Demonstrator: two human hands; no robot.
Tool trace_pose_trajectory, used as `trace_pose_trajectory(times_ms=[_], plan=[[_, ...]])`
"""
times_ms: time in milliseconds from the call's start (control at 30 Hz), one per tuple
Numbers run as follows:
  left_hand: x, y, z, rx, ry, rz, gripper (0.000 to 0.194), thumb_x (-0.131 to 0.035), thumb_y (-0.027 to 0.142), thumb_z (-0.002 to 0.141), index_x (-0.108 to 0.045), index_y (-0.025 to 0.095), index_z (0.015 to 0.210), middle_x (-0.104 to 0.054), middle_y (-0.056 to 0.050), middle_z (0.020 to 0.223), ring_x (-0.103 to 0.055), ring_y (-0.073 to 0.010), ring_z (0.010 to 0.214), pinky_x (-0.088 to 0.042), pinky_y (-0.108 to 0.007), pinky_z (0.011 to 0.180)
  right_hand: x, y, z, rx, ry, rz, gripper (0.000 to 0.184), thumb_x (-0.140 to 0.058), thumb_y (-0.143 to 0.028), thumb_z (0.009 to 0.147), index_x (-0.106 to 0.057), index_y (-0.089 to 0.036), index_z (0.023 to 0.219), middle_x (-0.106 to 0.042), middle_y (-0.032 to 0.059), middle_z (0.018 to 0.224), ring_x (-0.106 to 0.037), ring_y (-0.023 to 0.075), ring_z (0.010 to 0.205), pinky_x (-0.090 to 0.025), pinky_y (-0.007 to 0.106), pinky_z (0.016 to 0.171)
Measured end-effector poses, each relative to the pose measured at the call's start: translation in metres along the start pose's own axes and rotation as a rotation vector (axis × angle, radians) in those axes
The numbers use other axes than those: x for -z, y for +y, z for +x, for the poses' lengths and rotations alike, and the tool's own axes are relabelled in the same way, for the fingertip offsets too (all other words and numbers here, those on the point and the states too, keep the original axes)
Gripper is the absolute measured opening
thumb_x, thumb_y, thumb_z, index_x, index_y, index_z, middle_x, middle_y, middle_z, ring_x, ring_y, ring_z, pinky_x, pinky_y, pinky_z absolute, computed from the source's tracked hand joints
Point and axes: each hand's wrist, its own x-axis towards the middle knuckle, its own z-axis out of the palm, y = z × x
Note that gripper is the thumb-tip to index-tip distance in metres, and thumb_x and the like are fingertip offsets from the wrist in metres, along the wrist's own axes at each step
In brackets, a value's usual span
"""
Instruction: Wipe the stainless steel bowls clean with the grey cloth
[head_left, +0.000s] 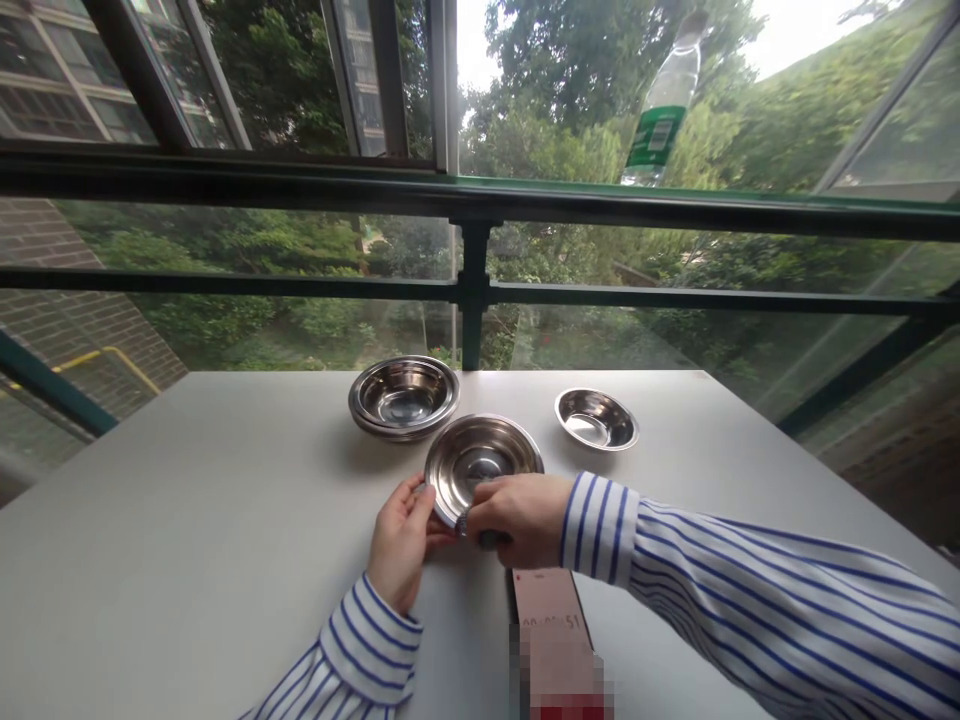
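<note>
My left hand [403, 535] grips the left rim of a shiny steel bowl [457, 462], thumb on the edge and fingers beneath. The bowl tilts toward me over the middle of the white table. Across its near rim lies my right hand [517, 515], closed, its fingers curled round something small and greyish that is mostly hidden. Behind and to the left, a stack of steel bowls [364, 398] stands on the table. A smaller steel bowl [596, 430] sits by itself to the right.
A phone [551, 600] showing a timer lies on the white table [225, 520] below my right hand. Green railings [474, 270] and glass run along the table's far edge. A plastic bottle with a green label [658, 130] stands on the ledge above.
</note>
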Motion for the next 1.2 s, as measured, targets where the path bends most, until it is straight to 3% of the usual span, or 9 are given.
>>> trace_pose_trajectory(times_ms=[133,267,367,500,567,667,833,1000,1200], plan=[[0.002,-0.002,0.003,-0.005,-0.005,0.018,0.031,-0.056,0.019,0.076,-0.052,0.013,0.106,-0.063,0.000,0.062,-0.057,-0.0115,0.042,-0.047,-0.023,0.041,0.016,0.020,-0.017,-0.192,-0.031,-0.199,0.019,-0.053,-0.015,0.072,-0.065,-0.022,0.086,-0.061,0.0042,0.088,-0.056,0.0195,0.080,-0.041,0.027,0.066],[0.004,-0.003,0.004,0.003,-0.017,0.018,0.032,-0.057,0.021,0.075,-0.054,0.013,0.106,-0.062,0.000,0.061,-0.056,-0.0112,0.041,-0.046,-0.022,0.040,0.027,0.045,-0.019,-0.324,0.192,-0.308,0.027,-0.047,-0.014,0.079,-0.060,-0.018,0.102,-0.058,0.0100,0.101,-0.052,0.0220,0.092,-0.040,0.030,0.075],[0.005,-0.002,0.004,0.002,-0.012,0.016,0.033,-0.057,0.022,0.075,-0.054,0.012,0.107,-0.062,0.001,0.059,-0.056,-0.0114,0.042,-0.046,-0.022,0.040,0.022,0.051,-0.015,-0.331,0.219,-0.279,0.027,-0.046,-0.015,0.080,-0.060,-0.018,0.103,-0.058,0.0105,0.101,-0.051,0.0214,0.091,-0.040,0.031,0.076],[0.005,-0.001,0.002,0.002,-0.004,0.013,0.033,-0.056,0.021,0.076,-0.053,0.013,0.108,-0.062,0.001,0.059,-0.056,-0.0109,0.042,-0.046,-0.021,0.041,0.006,0.036,-0.021,-0.305,0.188,-0.225,0.024,-0.051,-0.013,0.074,-0.064,-0.017,0.093,-0.060,0.0086,0.089,-0.053,0.0196,0.080,-0.040,0.030,0.073],[0.004,-0.001,0.003,0.008,-0.009,0.016,0.032,-0.055,0.021,0.077,-0.052,0.013,0.108,-0.063,0.000,0.062,-0.057,-0.0107,0.043,-0.046,-0.021,0.041,0.001,0.023,-0.029,-0.225,0.185,-0.095,0.025,-0.052,-0.009,0.069,-0.064,-0.017,0.089,-0.060,0.0066,0.083,-0.054,0.0178,0.077,-0.041,0.028,0.072],[0.000,0.000,0.004,0.021,-0.008,0.022,0.026,-0.053,0.019,0.079,-0.053,0.014,0.105,-0.064,-0.001,0.066,-0.058,-0.0102,0.044,-0.047,-0.021,0.042,0.000,0.007,-0.042,-0.152,0.234,0.175,0.035,-0.052,-0.006,0.065,-0.063,-0.019,0.096,-0.061,0.0049,0.086,-0.056,0.0159,0.077,-0.043,0.025,0.070],[-0.006,0.006,0.005,0.022,0.019,-0.007,0.022,-0.052,0.017,0.080,-0.054,0.014,0.101,-0.065,-0.002,0.070,-0.059,-0.0099,0.046,-0.048,-0.021,0.045,0.003,-0.001,-0.053,-0.193,0.359,0.427,0.037,-0.051,-0.008,0.067,-0.061,-0.019,0.100,-0.061,0.0043,0.089,-0.057,0.0145,0.076,-0.044,0.025,0.070],[-0.014,0.006,0.008,0.046,-0.020,-0.014,0.021,-0.049,0.020,0.081,-0.052,0.015,0.101,-0.065,-0.002,0.069,-0.061,-0.0110,0.050,-0.049,-0.023,0.049,-0.004,-0.008,-0.051,-0.121,0.392,0.448,0.037,-0.052,-0.006,0.065,-0.058,-0.019,0.099,-0.061,0.0034,0.090,-0.056,0.0137,0.076,-0.044,0.024,0.068],[-0.017,0.006,0.017,0.073,-0.098,-0.003,0.015,-0.050,0.026,0.080,-0.059,0.013,0.082,-0.065,-0.004,0.065,-0.063,-0.0133,0.055,-0.045,-0.021,0.047,-0.018,-0.025,-0.033,-0.110,0.436,0.329,0.038,-0.055,-0.010,0.066,-0.053,-0.017,0.103,-0.061,0.0070,0.095,-0.056,0.0179,0.082,-0.045,0.029,0.073]])
